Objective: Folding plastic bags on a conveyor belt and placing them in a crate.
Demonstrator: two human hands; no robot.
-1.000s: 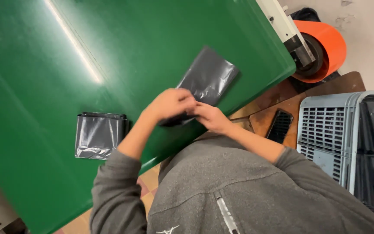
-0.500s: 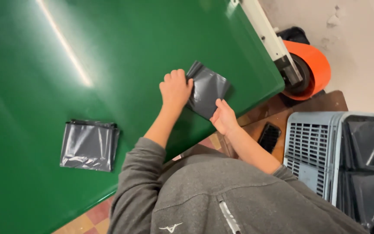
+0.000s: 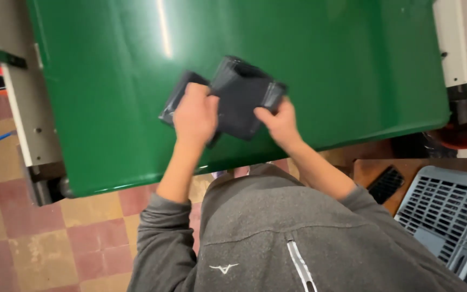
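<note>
1. The dark grey plastic bag [image 3: 242, 103], flat on the table half a second ago, is now lifted at centre: folding appears underway.
2. Your left hand [image 3: 194, 116] pinches its 9 o'clock edge; your right hand [image 3: 279, 120] pinches the 4 o'clock corner.
3. A second folded bag [image 3: 175, 101] lies at 9 o'clock on the green table [image 3: 352, 70]; a grey slatted crate [image 3: 444, 213] sits at 4 o'clock.

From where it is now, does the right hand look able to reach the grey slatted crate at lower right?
Probably yes. The right hand is gripping the folded dark bag over the green table, so it is occupied, but the grey slatted crate sits just beside that arm with nothing visible between them.
</note>
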